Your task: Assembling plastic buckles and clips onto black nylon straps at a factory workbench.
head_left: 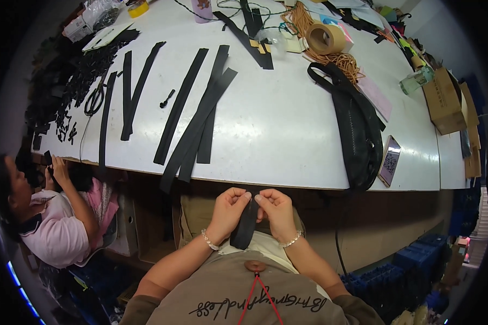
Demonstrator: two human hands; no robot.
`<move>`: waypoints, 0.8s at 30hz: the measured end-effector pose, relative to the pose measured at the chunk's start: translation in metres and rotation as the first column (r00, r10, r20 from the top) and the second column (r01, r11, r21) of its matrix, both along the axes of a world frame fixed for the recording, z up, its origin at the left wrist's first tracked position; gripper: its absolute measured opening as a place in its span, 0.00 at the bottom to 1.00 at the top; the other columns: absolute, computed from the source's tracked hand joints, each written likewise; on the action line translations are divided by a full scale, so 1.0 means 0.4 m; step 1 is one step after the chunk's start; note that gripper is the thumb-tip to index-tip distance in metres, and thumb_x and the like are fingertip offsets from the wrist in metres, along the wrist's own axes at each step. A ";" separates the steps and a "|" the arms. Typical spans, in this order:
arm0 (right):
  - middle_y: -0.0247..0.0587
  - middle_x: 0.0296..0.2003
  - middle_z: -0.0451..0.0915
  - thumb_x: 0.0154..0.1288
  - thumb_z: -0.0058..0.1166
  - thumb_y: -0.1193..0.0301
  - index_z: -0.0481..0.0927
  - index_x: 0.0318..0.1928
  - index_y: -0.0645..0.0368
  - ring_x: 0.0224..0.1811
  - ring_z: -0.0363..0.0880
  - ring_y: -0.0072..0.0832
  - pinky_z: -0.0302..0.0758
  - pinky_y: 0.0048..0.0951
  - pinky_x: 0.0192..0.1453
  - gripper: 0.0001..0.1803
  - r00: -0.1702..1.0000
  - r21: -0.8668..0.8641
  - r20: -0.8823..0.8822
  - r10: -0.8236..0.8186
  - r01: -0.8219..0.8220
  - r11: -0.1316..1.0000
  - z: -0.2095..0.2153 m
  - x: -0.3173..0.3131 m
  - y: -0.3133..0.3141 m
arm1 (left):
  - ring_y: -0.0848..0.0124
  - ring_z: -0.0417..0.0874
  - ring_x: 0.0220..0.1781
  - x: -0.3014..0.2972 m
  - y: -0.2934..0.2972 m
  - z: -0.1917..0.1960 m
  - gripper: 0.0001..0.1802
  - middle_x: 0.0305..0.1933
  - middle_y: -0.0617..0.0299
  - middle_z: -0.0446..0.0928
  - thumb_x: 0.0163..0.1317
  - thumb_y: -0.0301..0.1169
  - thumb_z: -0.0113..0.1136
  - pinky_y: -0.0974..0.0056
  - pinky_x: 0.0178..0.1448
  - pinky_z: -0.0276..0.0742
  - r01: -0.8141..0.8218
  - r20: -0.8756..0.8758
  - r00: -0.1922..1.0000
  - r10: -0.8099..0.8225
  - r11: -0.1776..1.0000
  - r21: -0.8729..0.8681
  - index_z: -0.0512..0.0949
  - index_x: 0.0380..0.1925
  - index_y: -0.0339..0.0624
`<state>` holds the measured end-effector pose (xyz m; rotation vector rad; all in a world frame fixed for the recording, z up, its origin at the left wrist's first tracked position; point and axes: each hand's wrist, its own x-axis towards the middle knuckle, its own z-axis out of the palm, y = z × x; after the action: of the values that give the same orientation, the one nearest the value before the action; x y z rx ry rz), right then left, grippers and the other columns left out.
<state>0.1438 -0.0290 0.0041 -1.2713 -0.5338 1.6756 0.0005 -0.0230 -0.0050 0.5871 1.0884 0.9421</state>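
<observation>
A short black fabric strip [245,228] hangs between my hands in front of my lap, just below the table's near edge. My left hand [230,213] pinches its upper end between thumb and forefinger. On the other side my right hand [276,215] is closed at the same end, thumb tip almost touching the left one. Fine detail of the strip's top is hidden by my fingers. Long black strips [198,127] lie crossed on the white table ahead, some poking over its edge. More black strips [126,97] rest farther left.
A black bag [355,130] and a phone [389,161] lie at the table's right. Behind them are a tape roll [324,39], brown cord [339,62] and a cardboard box [444,103]. Scissors [95,100] lie left, near a seated co-worker [57,227] whose hands hold something black.
</observation>
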 end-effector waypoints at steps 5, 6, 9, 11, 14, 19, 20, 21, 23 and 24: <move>0.33 0.21 0.75 0.62 0.57 0.75 0.77 0.36 0.64 0.16 0.72 0.18 0.71 0.23 0.19 0.06 0.991 -0.170 -0.124 -0.041 0.020 0.985 -0.003 0.001 0.018 | 0.78 0.79 0.28 -0.003 0.024 -0.004 0.08 0.30 0.59 0.80 0.64 0.28 0.56 0.74 0.32 0.75 0.015 0.088 0.996 -0.006 0.995 -0.100 0.75 0.36 0.32; 0.33 0.21 0.75 0.62 0.57 0.75 0.77 0.36 0.64 0.16 0.72 0.18 0.71 0.23 0.19 0.06 0.991 -0.177 -0.123 -0.042 0.020 0.984 -0.006 -0.003 0.017 | 0.78 0.79 0.28 -0.002 0.027 0.000 0.08 0.30 0.59 0.80 0.64 0.28 0.56 0.74 0.32 0.75 0.015 0.089 0.996 -0.005 0.994 -0.108 0.75 0.36 0.32; 0.31 0.22 0.75 0.61 0.57 0.76 0.77 0.34 0.62 0.19 0.71 0.17 0.70 0.22 0.23 0.04 0.973 -0.196 -0.158 -0.171 0.139 0.971 -0.020 -0.026 0.016 | 0.77 0.80 0.27 0.007 0.033 -0.004 0.09 0.29 0.58 0.81 0.65 0.28 0.55 0.73 0.30 0.76 0.042 0.174 0.985 -0.019 0.991 -0.129 0.76 0.35 0.31; 0.30 0.22 0.75 0.61 0.56 0.76 0.77 0.33 0.60 0.21 0.68 0.16 0.67 0.19 0.26 0.02 0.940 -0.166 -0.231 -0.250 0.215 0.962 -0.029 -0.037 0.016 | 0.77 0.80 0.28 0.010 0.029 -0.032 0.09 0.29 0.57 0.81 0.65 0.27 0.54 0.73 0.31 0.77 -0.011 0.156 0.987 0.026 0.995 -0.100 0.77 0.34 0.30; 0.28 0.22 0.74 0.61 0.55 0.76 0.77 0.31 0.59 0.21 0.66 0.15 0.64 0.17 0.27 0.02 0.925 -0.189 -0.251 -0.284 0.241 0.952 -0.024 -0.038 0.015 | 0.78 0.79 0.29 0.011 0.046 0.015 0.08 0.30 0.61 0.80 0.65 0.27 0.53 0.72 0.35 0.77 0.045 0.138 0.990 -0.025 0.989 -0.144 0.78 0.36 0.32; 0.26 0.22 0.73 0.62 0.54 0.76 0.76 0.29 0.59 0.21 0.65 0.14 0.63 0.17 0.27 0.04 0.917 -0.267 -0.157 -0.367 0.318 0.910 0.013 -0.068 0.029 | 0.79 0.78 0.29 0.006 0.047 0.002 0.08 0.30 0.63 0.80 0.65 0.27 0.53 0.74 0.35 0.75 0.031 0.144 0.990 -0.009 0.988 -0.153 0.78 0.36 0.33; 0.26 0.22 0.73 0.61 0.54 0.76 0.76 0.29 0.59 0.21 0.64 0.13 0.63 0.17 0.27 0.04 0.909 -0.284 -0.152 -0.388 0.336 0.898 0.017 -0.070 0.032 | 0.79 0.78 0.29 0.007 0.047 0.000 0.08 0.30 0.63 0.80 0.65 0.26 0.53 0.74 0.34 0.75 0.015 0.136 0.991 0.005 0.989 -0.144 0.78 0.36 0.33; 0.26 0.22 0.73 0.61 0.54 0.76 0.76 0.29 0.59 0.21 0.64 0.13 0.63 0.17 0.27 0.04 0.909 -0.288 -0.148 -0.390 0.337 0.896 0.016 -0.067 0.031 | 0.79 0.78 0.29 0.008 0.049 0.003 0.08 0.30 0.63 0.80 0.65 0.26 0.53 0.74 0.34 0.75 0.016 0.138 0.990 0.004 0.989 -0.149 0.78 0.36 0.33; 0.26 0.22 0.73 0.62 0.54 0.76 0.76 0.29 0.59 0.21 0.65 0.13 0.63 0.16 0.27 0.04 0.909 -0.282 -0.200 -0.367 0.305 0.910 0.017 -0.059 0.028 | 0.80 0.78 0.28 0.009 0.056 0.014 0.07 0.30 0.63 0.80 0.65 0.26 0.54 0.74 0.34 0.75 0.057 0.137 0.990 -0.036 0.987 -0.152 0.78 0.35 0.34; 0.26 0.22 0.73 0.62 0.54 0.76 0.76 0.29 0.59 0.21 0.65 0.13 0.63 0.16 0.27 0.04 0.909 -0.274 -0.201 -0.366 0.307 0.912 0.012 -0.056 0.029 | 0.80 0.78 0.28 0.009 0.058 0.015 0.07 0.30 0.63 0.80 0.65 0.26 0.54 0.74 0.34 0.75 0.059 0.138 0.990 -0.039 0.988 -0.144 0.78 0.35 0.34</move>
<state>0.1214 -0.0174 0.0089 -1.2144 0.0436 1.5988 0.0041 0.0003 0.0010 0.4205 1.0078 0.8389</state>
